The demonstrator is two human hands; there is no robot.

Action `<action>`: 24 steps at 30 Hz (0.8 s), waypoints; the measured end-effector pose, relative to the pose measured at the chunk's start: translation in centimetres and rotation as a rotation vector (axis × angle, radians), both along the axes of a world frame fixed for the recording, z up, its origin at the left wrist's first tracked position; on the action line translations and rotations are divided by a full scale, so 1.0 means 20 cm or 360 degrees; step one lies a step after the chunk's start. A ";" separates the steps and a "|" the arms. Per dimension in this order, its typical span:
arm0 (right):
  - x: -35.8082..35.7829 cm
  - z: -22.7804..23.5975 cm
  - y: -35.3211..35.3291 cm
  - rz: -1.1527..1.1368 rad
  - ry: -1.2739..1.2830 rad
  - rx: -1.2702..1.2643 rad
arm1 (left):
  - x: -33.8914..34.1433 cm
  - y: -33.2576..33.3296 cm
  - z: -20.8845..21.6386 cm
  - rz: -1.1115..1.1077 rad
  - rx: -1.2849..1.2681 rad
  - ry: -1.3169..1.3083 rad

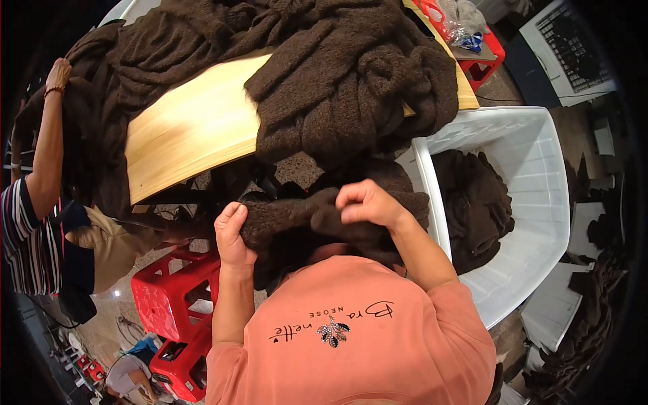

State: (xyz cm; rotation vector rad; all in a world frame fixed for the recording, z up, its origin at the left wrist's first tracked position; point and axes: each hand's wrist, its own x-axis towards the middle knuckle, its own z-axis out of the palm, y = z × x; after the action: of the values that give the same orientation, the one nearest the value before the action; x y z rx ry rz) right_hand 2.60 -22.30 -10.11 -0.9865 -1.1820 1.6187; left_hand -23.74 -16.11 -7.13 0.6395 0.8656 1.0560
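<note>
Pale wooden bench (pixel 192 125) ahead. Dark brown fuzzy knit piece (pixel 278 217) before my chest: left hand (pixel 233 234) pinches edge; right hand (pixel 368 204) curled, cannot tell grip. If pinch loosens, piece could slip down.

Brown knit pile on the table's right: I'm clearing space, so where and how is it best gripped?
I'd scoop the brown knit pile from beneath by its overhanging lower fold, coming from the near side. That fold hangs past the near edge of the wooden table, so its underside looks reachable; the pile lies in loose folds, so pinching might lift only one layer.
</note>
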 end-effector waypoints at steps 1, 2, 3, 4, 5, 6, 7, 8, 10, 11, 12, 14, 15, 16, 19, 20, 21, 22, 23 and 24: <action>0.00 0.05 -0.02 0.0253 -0.0252 0.0189 | -0.01 0.01 -0.01 -0.0007 0.0037 -0.0008; 0.00 0.10 -0.04 0.0406 -0.0522 0.0230 | -0.02 0.02 0.00 0.0002 0.0043 -0.0033; -0.01 0.11 -0.07 0.0452 -0.0870 0.0546 | -0.02 0.03 0.00 0.0012 0.0048 -0.0058; -0.02 0.14 -0.10 0.0427 -0.1205 0.0580 | -0.03 0.04 0.00 0.0029 0.0054 -0.0039; -0.02 0.16 -0.13 0.0400 -0.1540 0.0612 | -0.04 0.04 0.00 0.0031 0.0050 -0.0036; -0.02 0.14 -0.15 0.0402 -0.1536 0.0609 | -0.06 0.03 -0.01 0.0045 0.0048 -0.0035; -0.01 0.10 -0.18 0.0150 -0.1610 0.0620 | -0.06 0.03 -0.01 0.0054 0.0052 -0.0042; 0.00 0.08 -0.19 -0.0105 -0.1677 0.0629 | -0.07 0.02 -0.02 0.0053 0.0051 -0.0050; 0.01 0.07 -0.21 -0.0428 -0.1738 0.0824 | -0.07 0.01 -0.05 0.0072 0.0019 -0.0034; 0.01 0.07 -0.21 -0.0752 -0.1781 0.1017 | -0.07 0.01 -0.06 0.0095 -0.0015 -0.0015; 0.02 0.09 -0.21 -0.0925 -0.1770 0.1294 | -0.07 0.01 -0.05 0.0083 -0.0009 -0.0019; 0.02 0.11 -0.22 -0.1044 -0.1794 0.1458 | -0.07 0.01 -0.05 0.0061 0.0020 0.0009; 0.02 0.12 -0.23 -0.1161 -0.1809 0.1621 | -0.07 0.00 -0.05 0.0042 0.0049 0.0042; 0.02 0.12 -0.23 -0.1152 -0.1777 0.1684 | -0.07 0.01 -0.07 -0.0033 0.0116 0.0250; 0.00 0.14 -0.24 -0.1113 -0.1653 0.1756 | -0.05 0.00 -0.10 -0.0400 0.0420 0.0907; 0.00 0.13 -0.25 -0.1100 -0.1626 0.1731 | -0.04 -0.01 -0.12 -0.0532 0.0491 0.1021; -0.02 0.12 -0.25 -0.1099 -0.1625 0.1730 | -0.01 -0.02 -0.13 -0.0664 0.0562 0.1135; -0.04 0.12 -0.23 -0.1060 -0.1490 0.1665 | 0.03 -0.04 -0.10 -0.0742 0.0620 0.1062; -0.06 0.11 -0.21 -0.1021 -0.1359 0.1602 | 0.10 -0.06 -0.06 -0.0818 0.0681 0.0985; -0.08 0.10 -0.20 -0.0982 -0.1298 0.1583 | 0.14 -0.08 -0.03 -0.0943 0.0754 0.0918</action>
State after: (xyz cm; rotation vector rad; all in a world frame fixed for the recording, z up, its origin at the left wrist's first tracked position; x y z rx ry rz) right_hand 0.99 -26.38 -8.19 -1.1472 -1.6992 0.0073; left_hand -20.86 -17.63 -7.80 1.5461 0.8301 0.5244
